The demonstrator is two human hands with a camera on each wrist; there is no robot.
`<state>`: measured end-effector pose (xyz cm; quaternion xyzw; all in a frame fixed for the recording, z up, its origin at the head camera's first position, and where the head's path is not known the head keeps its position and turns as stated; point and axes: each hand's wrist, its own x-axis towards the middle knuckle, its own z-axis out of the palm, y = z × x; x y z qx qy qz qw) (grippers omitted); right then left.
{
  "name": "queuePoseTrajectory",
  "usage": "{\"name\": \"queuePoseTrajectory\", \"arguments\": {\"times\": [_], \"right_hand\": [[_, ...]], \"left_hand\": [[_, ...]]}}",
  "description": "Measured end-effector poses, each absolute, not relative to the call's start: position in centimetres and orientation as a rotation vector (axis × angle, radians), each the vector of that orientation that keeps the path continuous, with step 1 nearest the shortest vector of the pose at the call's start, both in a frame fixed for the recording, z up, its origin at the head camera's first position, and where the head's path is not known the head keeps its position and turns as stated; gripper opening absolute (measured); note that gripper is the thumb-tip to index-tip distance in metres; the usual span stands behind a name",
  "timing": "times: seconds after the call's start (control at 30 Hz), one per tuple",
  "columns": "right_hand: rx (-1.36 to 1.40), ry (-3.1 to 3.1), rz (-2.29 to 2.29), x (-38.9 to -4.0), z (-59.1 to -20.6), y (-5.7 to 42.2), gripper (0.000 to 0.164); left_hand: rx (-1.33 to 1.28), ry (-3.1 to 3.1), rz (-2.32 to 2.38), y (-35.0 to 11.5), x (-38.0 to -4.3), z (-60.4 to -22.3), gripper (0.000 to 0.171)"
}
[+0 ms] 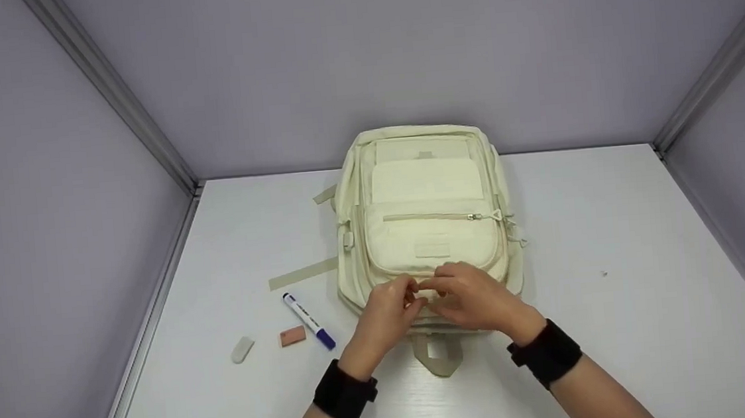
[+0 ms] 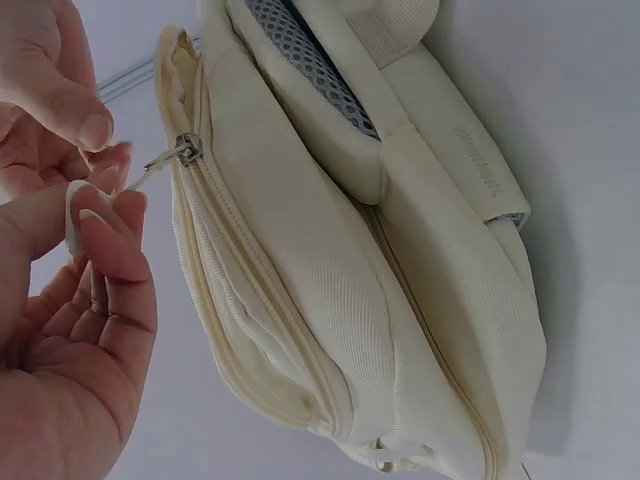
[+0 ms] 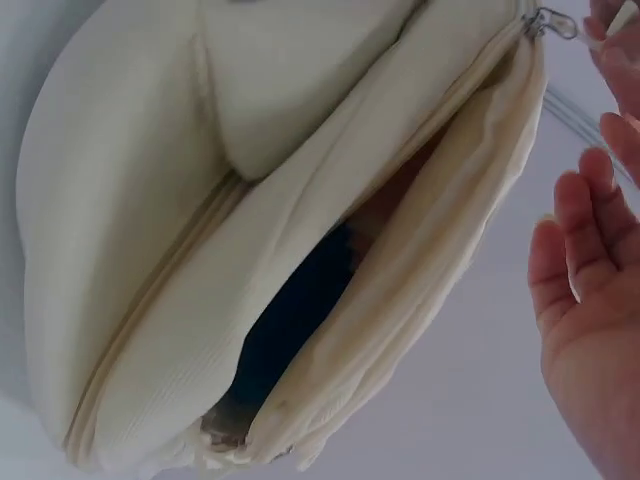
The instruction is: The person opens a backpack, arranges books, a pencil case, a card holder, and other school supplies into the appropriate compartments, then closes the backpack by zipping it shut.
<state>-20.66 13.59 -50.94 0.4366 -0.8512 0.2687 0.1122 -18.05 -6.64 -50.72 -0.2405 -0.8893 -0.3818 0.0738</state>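
The pull (image 2: 74, 216), a cream cord loop on the zip slider (image 2: 188, 148), lies between the left hand's (image 1: 387, 309) thumb and fingers, which pinch it; in the left wrist view the slider sits just off those fingertips, between 1 and 2 o'clock. The right hand (image 1: 472, 297) is close by at 3 o'clock in the head view, its fingers loosely extended, their tips near the left's. Both hands are at the 6 o'clock end of the bag (image 1: 430, 231). In the right wrist view its zipped mouth gapes, with something dark blue (image 3: 295, 315) inside. A handle (image 1: 441, 365) points to 6 o'clock, and a strap (image 1: 303, 273) sticks out between 8 and 9. On the table (image 1: 612, 217), the marker (image 1: 308, 320) lies at the bag's 8 o'clock, the pink eraser (image 1: 293, 336) just beside it, and the white eraser (image 1: 242, 349) at 9 o'clock from the pink one.
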Motion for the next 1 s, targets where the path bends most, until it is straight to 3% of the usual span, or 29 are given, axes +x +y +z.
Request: {"name": "queuePoseTrajectory", "arguments": {"times": [0.27, 0.57, 0.8, 1.0], "right_hand": [[1.277, -2.706, 0.959, -20.0, -52.1, 12.0, 0.012], [1.16, -2.649, 0.931, -20.0, -52.7, 11.8, 0.012], [1.111, -2.667, 0.943, -19.9, -52.2, 12.3, 0.016], [1.141, -2.78, 0.828, -19.6, -51.0, 13.2, 0.005]], "left_hand": [[-0.693, -2.606, -1.201, -6.3, -18.0, -50.4, 0.027], [-0.826, -2.561, -1.18, -6.6, -18.1, -50.3, 0.012], [-0.754, -2.492, -0.705, -6.9, -19.7, -51.7, 0.015], [-0.861, -2.628, -0.407, -7.6, -20.5, -54.1, 0.043]]}}
